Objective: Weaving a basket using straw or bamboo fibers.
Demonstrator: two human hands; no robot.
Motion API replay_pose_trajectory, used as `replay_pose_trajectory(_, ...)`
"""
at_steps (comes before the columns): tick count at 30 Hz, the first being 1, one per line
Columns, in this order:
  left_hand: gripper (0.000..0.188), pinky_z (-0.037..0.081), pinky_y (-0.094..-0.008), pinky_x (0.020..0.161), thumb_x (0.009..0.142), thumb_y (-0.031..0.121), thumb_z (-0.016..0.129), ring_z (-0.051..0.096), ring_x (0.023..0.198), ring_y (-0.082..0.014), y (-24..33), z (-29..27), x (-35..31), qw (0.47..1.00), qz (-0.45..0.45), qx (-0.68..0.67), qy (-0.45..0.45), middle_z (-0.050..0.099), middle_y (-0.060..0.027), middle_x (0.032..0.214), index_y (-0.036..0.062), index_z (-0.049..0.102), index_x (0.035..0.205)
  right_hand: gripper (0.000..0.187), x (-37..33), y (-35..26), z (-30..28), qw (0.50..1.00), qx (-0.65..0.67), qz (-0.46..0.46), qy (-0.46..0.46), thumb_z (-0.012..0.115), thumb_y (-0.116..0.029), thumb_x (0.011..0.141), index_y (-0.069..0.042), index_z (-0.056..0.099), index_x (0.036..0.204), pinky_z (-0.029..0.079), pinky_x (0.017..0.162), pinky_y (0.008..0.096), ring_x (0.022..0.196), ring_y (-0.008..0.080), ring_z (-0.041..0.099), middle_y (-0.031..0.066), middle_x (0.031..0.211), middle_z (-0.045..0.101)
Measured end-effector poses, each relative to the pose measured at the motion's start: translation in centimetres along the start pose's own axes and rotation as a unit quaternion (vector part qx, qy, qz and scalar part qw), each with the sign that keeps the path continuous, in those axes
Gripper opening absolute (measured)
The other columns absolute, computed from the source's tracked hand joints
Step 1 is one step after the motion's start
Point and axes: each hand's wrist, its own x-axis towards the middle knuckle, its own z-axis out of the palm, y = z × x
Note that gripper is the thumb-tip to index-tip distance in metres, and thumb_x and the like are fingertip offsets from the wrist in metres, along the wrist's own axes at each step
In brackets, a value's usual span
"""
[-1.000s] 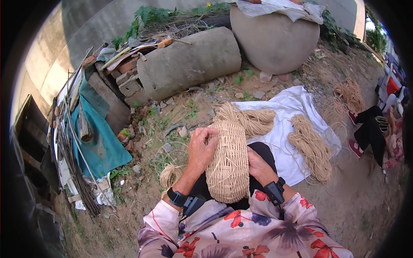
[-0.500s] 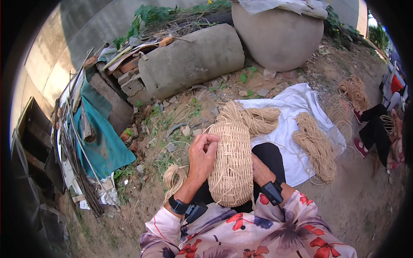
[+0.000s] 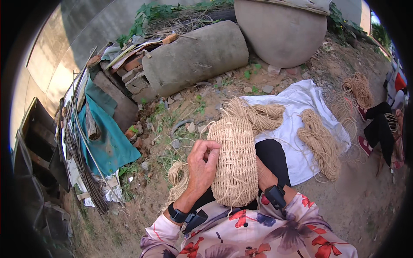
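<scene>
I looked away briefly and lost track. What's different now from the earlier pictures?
The left hand has moved lower along the left edge of the woven piece. More of the right hand is now hidden behind the piece. No clear grasp or release shows. The whole scene sits farther right in the picture, suggesting the camera moved. The cord bundles at the white cloth stay put.

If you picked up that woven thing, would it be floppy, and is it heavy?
The woven piece would probably stay fairly stiff, since its close rows hold a rounded shape. It's likely light for its size, because it looks made of thin, straw-coloured strands. The loose strands poking out at its edges might flop about, though.
</scene>
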Motion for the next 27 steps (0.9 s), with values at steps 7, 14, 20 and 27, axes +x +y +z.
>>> replay_pose_trajectory(7,0.013,0.037,-0.0243,0.058,0.080,0.011,0.066,0.045,0.064,-0.0108,0.4,-0.3,1.1,0.991,0.095,0.080,-0.049,0.052,-0.0021,0.082,0.0054,0.066,0.092,0.051,-1.6,-1.3,1.3,0.998,-0.047,-0.031,0.009,0.068,-0.032,0.086,-0.002,0.055,0.125,0.054,0.088,0.0302,0.100,0.0160,0.064,0.0085,0.116,0.064)
replay_pose_trajectory(14,0.016,0.037,-0.0261,0.056,0.078,0.010,0.062,0.043,0.062,-0.0117,0.8,-0.5,1.8,0.987,0.090,0.096,-0.096,0.047,-0.0023,0.078,0.0075,0.067,0.093,0.054,-0.7,-0.5,0.8,1.000,0.011,-0.010,-0.006,0.071,-0.034,0.084,-0.003,0.055,0.125,0.055,0.085,0.0294,0.097,0.0159,0.065,0.0077,0.112,0.066)
replay_pose_trajectory(20,0.018,0.037,-0.0267,0.056,0.074,0.008,0.061,0.042,0.060,-0.0119,0.7,-0.4,2.0,0.987,0.089,0.100,-0.092,0.046,-0.0029,0.077,0.0066,0.066,0.091,0.057,-0.9,-1.0,0.9,0.998,-0.021,-0.066,-0.008,0.069,-0.039,0.085,-0.004,0.053,0.127,0.054,0.087,0.0310,0.100,0.0166,0.064,0.0078,0.116,0.064)
replay_pose_trajectory(27,0.016,0.036,-0.0254,0.053,0.073,0.006,0.061,0.041,0.057,-0.0105,0.5,-0.5,2.2,0.986,0.092,0.090,-0.102,0.047,-0.0028,0.077,0.0062,0.065,0.088,0.062,-2.2,-0.7,1.6,0.999,0.020,-0.031,-0.034,0.067,-0.042,0.085,-0.006,0.049,0.133,0.050,0.096,0.0338,0.109,0.0191,0.060,0.0075,0.123,0.061)
